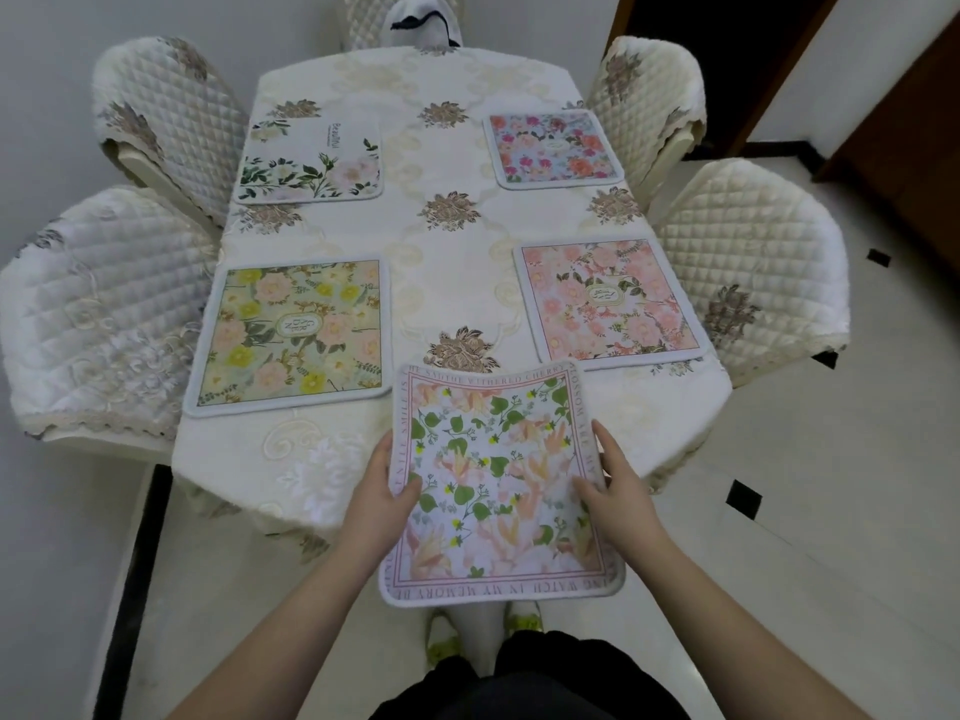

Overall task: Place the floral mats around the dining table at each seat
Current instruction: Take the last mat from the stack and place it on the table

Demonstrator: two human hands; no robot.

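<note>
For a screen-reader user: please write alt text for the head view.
Both hands, left hand and right hand, hold a floral mat over the table's near end; four more mats already lie at the side seats.

There was one view only, from a wide-angle camera worn on the person's head. It looked forward and steeply down along the length of the cream embroidered cloth-covered dining table [457, 262], from its near end. The near table edge and both forearms sat close under the lens; the white quilted chair cover at the far end [363, 18] lay at the top edge. Straight below, the person's feet showed on the pale tiled floor [810, 511]. The wide lens bowed the frame's sides.
</note>
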